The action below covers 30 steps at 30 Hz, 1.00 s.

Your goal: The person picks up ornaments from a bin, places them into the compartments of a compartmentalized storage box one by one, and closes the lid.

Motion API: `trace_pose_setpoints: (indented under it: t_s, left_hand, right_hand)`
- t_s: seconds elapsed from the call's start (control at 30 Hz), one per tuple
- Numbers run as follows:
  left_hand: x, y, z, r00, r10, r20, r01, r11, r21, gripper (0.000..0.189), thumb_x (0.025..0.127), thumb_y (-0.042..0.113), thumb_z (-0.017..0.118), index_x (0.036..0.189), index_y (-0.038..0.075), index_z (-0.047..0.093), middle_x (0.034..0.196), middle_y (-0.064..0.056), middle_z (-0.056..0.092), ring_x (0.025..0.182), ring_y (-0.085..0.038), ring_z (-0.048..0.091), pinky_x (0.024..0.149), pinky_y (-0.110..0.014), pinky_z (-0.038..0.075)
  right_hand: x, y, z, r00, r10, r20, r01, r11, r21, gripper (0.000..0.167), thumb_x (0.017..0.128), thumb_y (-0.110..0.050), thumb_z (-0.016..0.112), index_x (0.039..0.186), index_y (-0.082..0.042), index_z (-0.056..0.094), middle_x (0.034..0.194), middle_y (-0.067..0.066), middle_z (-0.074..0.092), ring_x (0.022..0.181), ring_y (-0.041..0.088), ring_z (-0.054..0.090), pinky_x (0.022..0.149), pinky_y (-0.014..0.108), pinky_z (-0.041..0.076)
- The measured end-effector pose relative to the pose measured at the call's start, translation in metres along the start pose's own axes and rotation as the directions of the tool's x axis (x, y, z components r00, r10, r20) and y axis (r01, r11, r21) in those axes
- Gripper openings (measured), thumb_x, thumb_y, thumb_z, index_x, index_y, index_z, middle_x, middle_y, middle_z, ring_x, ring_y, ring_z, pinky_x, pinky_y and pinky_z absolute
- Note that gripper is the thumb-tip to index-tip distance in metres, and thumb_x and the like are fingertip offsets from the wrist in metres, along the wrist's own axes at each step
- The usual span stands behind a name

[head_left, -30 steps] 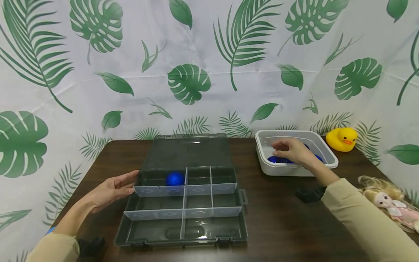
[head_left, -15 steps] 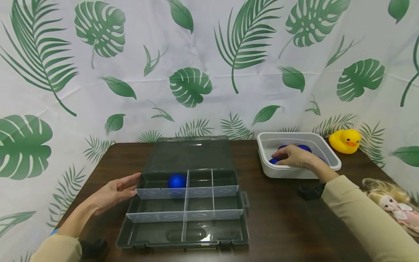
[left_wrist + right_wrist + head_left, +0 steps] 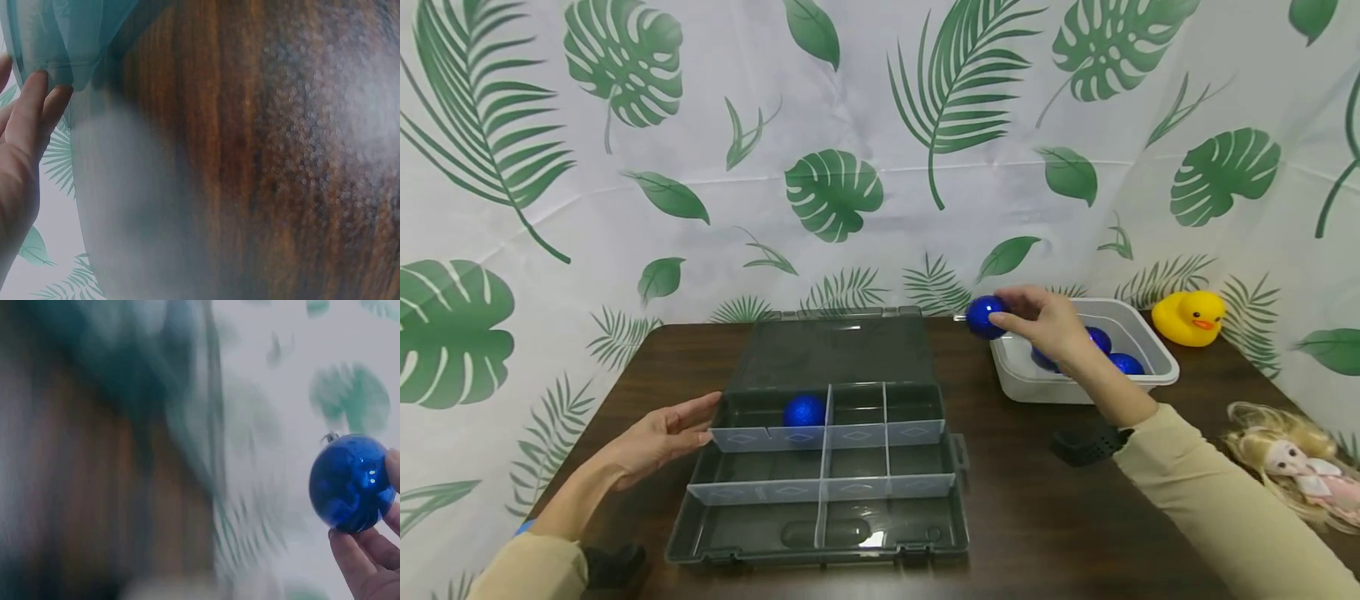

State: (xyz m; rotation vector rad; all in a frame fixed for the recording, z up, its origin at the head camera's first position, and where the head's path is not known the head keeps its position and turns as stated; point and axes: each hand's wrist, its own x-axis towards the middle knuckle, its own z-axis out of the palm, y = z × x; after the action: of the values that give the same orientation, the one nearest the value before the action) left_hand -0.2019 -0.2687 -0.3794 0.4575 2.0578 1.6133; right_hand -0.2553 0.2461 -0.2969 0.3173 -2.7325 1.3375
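My right hand (image 3: 1047, 323) pinches a shiny blue Christmas ball (image 3: 984, 317) between thumb and fingers, raised at the left rim of the white tub (image 3: 1018, 390). In the right wrist view the ball (image 3: 351, 482) shows its small silver cap, pointing up. Several more blue balls (image 3: 1126, 364) lie in the tub. My left hand (image 3: 651, 440) has its fingers extended, fingertips right at the left wall of the dark clear divided box (image 3: 760, 529). The box lies with its lid (image 3: 842, 350) folded back. A glittery blue ball (image 3: 804, 411) sits in its back left compartment.
White dividers (image 3: 760, 492) split the box into several compartments. A yellow rubber duck (image 3: 1188, 318) stands behind the tub at the right, and a blond doll (image 3: 1300, 467) lies at the right table edge. A leaf-print cloth (image 3: 850, 100) hangs behind the brown table (image 3: 1022, 517).
My right hand has reached into the tub, taken hold of a blue ball and lifted it up and leftward. The left hand stays at the box.
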Motion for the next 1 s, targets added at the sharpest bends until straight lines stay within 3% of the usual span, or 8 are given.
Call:
trace_pose_setpoints:
  t_s: [0.2, 0.33, 0.5, 0.67, 0.77, 0.87, 1.0]
  left_hand:
    - [0.001, -0.002, 0.0, 1.0, -0.005, 0.004, 0.005, 1.0, -0.005, 0.076, 0.094, 0.008, 0.055, 0.145, -0.013, 0.002, 0.151, -0.032, -0.005, 0.134, -0.048, 0.002, 0.092, -0.011, 0.042]
    - [0.001, -0.002, 0.0, 1.0, 0.0, 0.01, 0.0, 1.0, -0.006, 0.075, 0.095, 0.009, 0.054, 0.145, -0.012, 0.002, 0.151, -0.032, -0.005, 0.134, -0.049, 0.003, 0.093, -0.013, 0.042]
    - [0.0, -0.002, -0.002, 1.0, 0.0, 0.001, 0.0, 1.0, 0.011, 0.074, 0.096, 0.01, 0.053, 0.146, -0.011, 0.003, 0.151, -0.033, -0.003, 0.134, -0.047, 0.01, 0.093, -0.014, 0.043]
    - [0.0, -0.003, -0.002, 1.0, 0.005, -0.001, -0.005, 1.0, 0.019, 0.073, 0.096, 0.01, 0.053, 0.146, -0.01, 0.004, 0.151, -0.034, -0.001, 0.135, -0.042, 0.013, 0.093, -0.014, 0.043]
    - [0.0, -0.004, -0.002, 1.0, 0.016, 0.009, -0.016, 1.0, 0.016, 0.073, 0.096, 0.01, 0.052, 0.146, -0.011, 0.003, 0.15, -0.035, -0.001, 0.134, -0.045, 0.011, 0.093, -0.014, 0.043]
    - [0.0, -0.004, -0.002, 1.0, 0.014, 0.013, -0.015, 1.0, 0.024, 0.073, 0.097, 0.011, 0.051, 0.146, -0.011, 0.003, 0.149, -0.036, -0.002, 0.134, -0.045, 0.011, 0.093, -0.013, 0.043]
    - [0.0, -0.004, -0.001, 1.0, 0.001, 0.013, -0.001, 1.0, 0.031, 0.074, 0.096, 0.012, 0.052, 0.146, -0.01, 0.002, 0.15, -0.035, -0.002, 0.135, -0.043, 0.01, 0.093, -0.013, 0.042]
  right_hand:
    - [-0.004, -0.03, 0.069, 0.98, -0.043, 0.196, -0.002, 0.974, 0.224, 0.043, 0.089, -0.019, 0.065, 0.126, 0.0, 0.055, 0.122, 0.019, 0.06, 0.108, 0.027, 0.059, 0.09, 0.036, 0.051]
    - [-0.007, -0.045, 0.1, 0.964, -0.1, 0.247, 0.041, 0.972, 0.233, 0.038, 0.088, -0.015, 0.067, 0.121, 0.002, 0.058, 0.116, 0.019, 0.063, 0.103, 0.027, 0.062, 0.09, 0.038, 0.051]
    - [-0.008, -0.055, 0.123, 0.947, -0.171, 0.273, 0.137, 0.981, 0.139, 0.036, 0.086, -0.016, 0.069, 0.116, 0.001, 0.06, 0.111, 0.015, 0.065, 0.102, 0.026, 0.062, 0.089, 0.037, 0.052]
    - [-0.012, -0.051, 0.132, 0.934, -0.194, 0.301, 0.182, 0.981, 0.07, 0.034, 0.084, -0.015, 0.071, 0.113, 0.0, 0.062, 0.111, 0.014, 0.066, 0.106, 0.028, 0.061, 0.089, 0.037, 0.051]
    - [-0.014, -0.047, 0.129, 0.941, -0.189, 0.282, 0.171, 0.981, 0.088, 0.033, 0.084, -0.013, 0.07, 0.113, 0.001, 0.061, 0.113, 0.017, 0.065, 0.108, 0.03, 0.06, 0.089, 0.037, 0.051]
    - [-0.014, -0.042, 0.119, 0.953, -0.196, 0.23, 0.171, 0.977, 0.127, 0.032, 0.085, -0.01, 0.069, 0.114, 0.002, 0.061, 0.113, 0.019, 0.065, 0.105, 0.03, 0.061, 0.087, 0.035, 0.052]
    - [-0.008, -0.031, 0.09, 0.973, -0.21, 0.098, 0.191, 0.966, 0.174, 0.029, 0.087, -0.006, 0.066, 0.113, 0.005, 0.06, 0.111, 0.02, 0.065, 0.1, 0.029, 0.063, 0.081, 0.027, 0.053]
